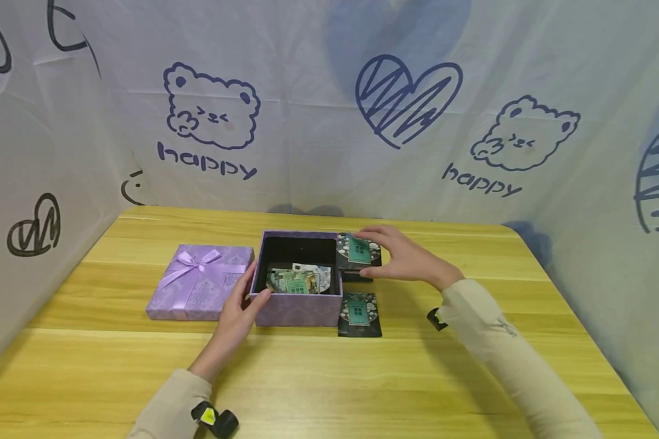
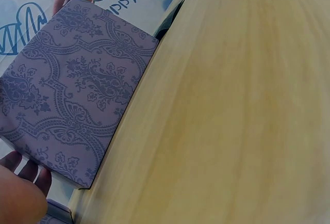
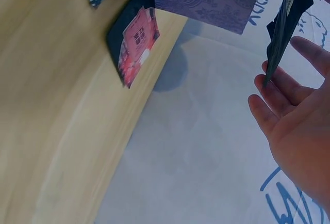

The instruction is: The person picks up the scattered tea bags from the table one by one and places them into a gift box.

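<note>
A lilac patterned gift box stands lidless on the table, with several printed sachets inside. My left hand holds its front left corner, thumb at the front rim and fingers along the left wall. At the box's right, my right hand pinches a dark floral sachet with a teal label by its edges, raised off the table. Below it in the right wrist view lies a sachet with a red label. Another teal-labelled sachet lies beside the box's front right corner.
The lilac lid with a ribbon bow lies to the left of the box. Behind the wooden table hangs a white cloth with bear and heart drawings. Both wrists carry small black devices.
</note>
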Demonstrator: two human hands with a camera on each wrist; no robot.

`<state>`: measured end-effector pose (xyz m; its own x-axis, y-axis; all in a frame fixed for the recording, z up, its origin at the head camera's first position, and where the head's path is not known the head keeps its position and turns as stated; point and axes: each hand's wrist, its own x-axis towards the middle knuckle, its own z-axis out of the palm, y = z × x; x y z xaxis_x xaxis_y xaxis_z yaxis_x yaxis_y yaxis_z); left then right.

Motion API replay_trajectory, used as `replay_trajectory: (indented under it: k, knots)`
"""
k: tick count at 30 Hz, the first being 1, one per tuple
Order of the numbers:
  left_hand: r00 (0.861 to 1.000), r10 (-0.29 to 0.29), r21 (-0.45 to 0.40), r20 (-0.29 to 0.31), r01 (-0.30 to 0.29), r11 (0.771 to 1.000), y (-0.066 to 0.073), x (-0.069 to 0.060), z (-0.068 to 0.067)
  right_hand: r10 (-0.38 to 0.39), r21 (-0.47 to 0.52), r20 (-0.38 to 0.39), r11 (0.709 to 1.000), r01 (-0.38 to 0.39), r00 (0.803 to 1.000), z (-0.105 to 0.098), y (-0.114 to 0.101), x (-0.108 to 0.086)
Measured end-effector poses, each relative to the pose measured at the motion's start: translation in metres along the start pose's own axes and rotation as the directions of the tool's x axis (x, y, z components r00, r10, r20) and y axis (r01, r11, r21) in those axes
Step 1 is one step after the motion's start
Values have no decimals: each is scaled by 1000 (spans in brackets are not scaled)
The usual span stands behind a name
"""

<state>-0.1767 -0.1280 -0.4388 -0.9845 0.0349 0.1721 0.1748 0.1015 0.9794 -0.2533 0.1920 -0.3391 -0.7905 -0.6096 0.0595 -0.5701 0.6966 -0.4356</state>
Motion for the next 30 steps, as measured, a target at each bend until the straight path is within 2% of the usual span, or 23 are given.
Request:
replay_trajectory:
  k: [13,23,30]
  knots:
    - [1000,2,11,3,-2,1000,1,0,-1,-16,2,45,1000,15,999,-1,-19,18]
    - [1000,-17,6,9,17,1000,1,0,-1,-87,16,104,996,86,991,5,-29,35]
    - [1000,-11,10,5,11,1000,1,0,0,-97,37,140,995,93,985,11,-38,45]
